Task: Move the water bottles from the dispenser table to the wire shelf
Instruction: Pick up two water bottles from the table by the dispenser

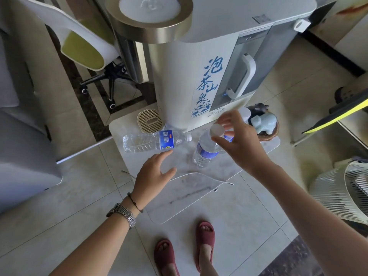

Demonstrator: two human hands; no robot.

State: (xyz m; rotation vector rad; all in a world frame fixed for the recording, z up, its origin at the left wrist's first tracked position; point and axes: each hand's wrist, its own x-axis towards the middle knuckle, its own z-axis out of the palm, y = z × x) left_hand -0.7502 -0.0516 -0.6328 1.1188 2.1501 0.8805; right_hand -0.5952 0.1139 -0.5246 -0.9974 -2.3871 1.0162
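A clear water bottle with a blue label (pixel 153 142) lies on its side on the pale dispenser table (pixel 199 188), cap pointing right. A second bottle (pixel 206 149) stands upright to its right. My right hand (pixel 237 140) hovers at that bottle's white cap (pixel 216 131), fingers spread around it; whether they grip it is unclear. My left hand (pixel 153 176), fingers apart and holding nothing, is just below the lying bottle with a fingertip near its label. A third white cap (pixel 244 113) shows behind my right hand. The wire shelf is not in view.
The tall white water dispenser (pixel 189 76) stands at the table's back, with a beige drip tray (pixel 149 120) to its left. A woven basket of figurines (pixel 264 124) sits at the right. An office chair (pixel 89 48) is far left, a fan (pixel 342 192) on the right.
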